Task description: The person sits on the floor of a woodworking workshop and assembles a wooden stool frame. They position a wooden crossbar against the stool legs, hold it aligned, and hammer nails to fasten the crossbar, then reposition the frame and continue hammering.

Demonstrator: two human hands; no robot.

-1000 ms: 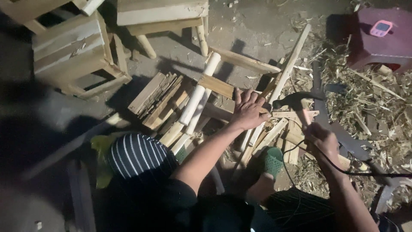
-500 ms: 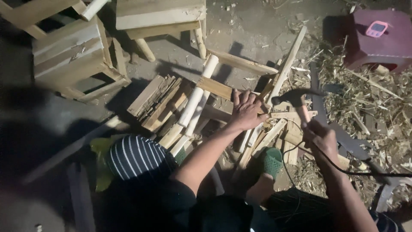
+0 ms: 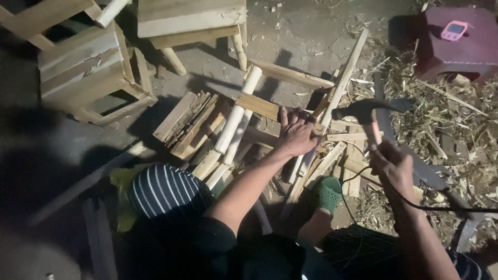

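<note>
The left hand (image 3: 296,132) lies flat, fingers spread, pressing on a wooden slat (image 3: 264,107) that crosses two pale round poles (image 3: 234,120) on the ground. The right hand (image 3: 392,167) is wrapped tight around the handle of a hammer (image 3: 369,110), its head raised just right of the left hand. Wooden stools (image 3: 83,70) stand beyond, straw (image 3: 456,129) lies to the right.

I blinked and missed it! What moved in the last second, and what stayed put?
The right hand has lifted the hammer a little higher and shifted it left, toward the left hand. The left hand still presses flat on the wooden slats. The stools and the purple plastic stool haven't moved.
</note>
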